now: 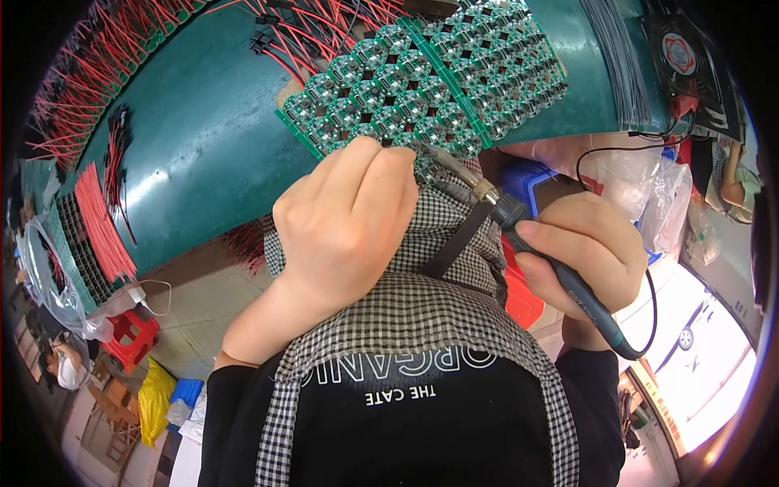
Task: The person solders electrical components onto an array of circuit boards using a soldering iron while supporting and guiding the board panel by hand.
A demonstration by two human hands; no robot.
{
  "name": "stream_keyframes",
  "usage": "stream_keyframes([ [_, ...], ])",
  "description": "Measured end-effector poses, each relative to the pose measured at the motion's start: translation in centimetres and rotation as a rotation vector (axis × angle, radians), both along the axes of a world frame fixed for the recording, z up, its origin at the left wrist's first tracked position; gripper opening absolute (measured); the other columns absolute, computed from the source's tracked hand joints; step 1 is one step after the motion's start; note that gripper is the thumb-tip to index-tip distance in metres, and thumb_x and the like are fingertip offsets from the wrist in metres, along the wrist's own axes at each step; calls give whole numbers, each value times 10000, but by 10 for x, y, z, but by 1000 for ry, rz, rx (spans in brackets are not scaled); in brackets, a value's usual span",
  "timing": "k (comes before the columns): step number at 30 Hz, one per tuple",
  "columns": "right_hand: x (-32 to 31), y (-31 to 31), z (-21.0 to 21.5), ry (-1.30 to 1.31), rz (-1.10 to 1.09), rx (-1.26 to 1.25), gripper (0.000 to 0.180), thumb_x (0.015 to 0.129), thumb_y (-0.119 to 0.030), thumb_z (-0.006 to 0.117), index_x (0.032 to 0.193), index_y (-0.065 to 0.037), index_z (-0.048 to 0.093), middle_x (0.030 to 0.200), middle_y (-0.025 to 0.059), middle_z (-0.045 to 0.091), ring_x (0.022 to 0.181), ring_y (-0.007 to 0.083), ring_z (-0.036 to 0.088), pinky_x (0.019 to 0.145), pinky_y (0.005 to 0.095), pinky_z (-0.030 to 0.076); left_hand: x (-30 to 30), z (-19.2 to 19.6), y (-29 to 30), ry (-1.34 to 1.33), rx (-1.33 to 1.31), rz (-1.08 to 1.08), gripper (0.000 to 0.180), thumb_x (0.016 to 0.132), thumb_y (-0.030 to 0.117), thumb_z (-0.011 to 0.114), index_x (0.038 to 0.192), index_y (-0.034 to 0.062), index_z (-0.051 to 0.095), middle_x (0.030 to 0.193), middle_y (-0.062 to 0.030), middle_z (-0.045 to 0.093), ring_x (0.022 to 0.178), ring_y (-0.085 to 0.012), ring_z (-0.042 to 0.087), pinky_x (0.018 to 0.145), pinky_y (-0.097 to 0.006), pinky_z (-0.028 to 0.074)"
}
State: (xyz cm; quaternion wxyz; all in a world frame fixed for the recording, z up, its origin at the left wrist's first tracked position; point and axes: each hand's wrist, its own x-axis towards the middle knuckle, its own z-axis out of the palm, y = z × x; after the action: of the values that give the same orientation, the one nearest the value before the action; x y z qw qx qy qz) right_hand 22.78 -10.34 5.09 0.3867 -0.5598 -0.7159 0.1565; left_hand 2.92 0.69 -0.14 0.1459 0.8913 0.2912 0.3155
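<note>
In my right hand (pixel 596 247) is a soldering iron (pixel 513 213), its dark handle gripped between thumb and fingers. The metal tip points up and left, reaching the near edge of a panel of small round green circuit boards (pixel 389 78). My left hand (pixel 345 215) is closed at that same edge, just left of the tip. Its fingertips are turned away from view, so whatever they pinch is hidden. The panel lies on a green mat (pixel 207 134), with small dark parts on its boards.
Red and black wires (pixel 341 24) lie behind the panel, and more line the mat's far left. A bundle of red wires (pixel 104 223) sits at the left end. Grey wires (pixel 615 61) and a black fan (pixel 680 55) are on the right. A blue bin (pixel 526 180) stands below the edge.
</note>
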Motion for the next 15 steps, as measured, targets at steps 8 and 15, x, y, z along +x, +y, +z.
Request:
stream_keyframes([
  [8, 4, 5, -3, 33, -13, 47, 223, 625, -28, 783, 834, -11, 707, 729, 79, 618, 567, 202, 612, 462, 276, 468, -4, 10, -3, -6, -179, 20, 177, 698, -21, 696, 824, 54, 597, 710, -45, 516, 560, -191, 555, 482, -300, 453],
  [15, 12, 11, -4, 31, 12, 122, 199, 623, -29, 769, 809, 1, 703, 679, 81, 608, 526, 187, 596, 433, 264, 449, -3, 4, -2, -57, -107, -27, 183, 712, -22, 690, 864, 36, 606, 774, -61, 548, 609, -207, 581, 523, -307, 476],
])
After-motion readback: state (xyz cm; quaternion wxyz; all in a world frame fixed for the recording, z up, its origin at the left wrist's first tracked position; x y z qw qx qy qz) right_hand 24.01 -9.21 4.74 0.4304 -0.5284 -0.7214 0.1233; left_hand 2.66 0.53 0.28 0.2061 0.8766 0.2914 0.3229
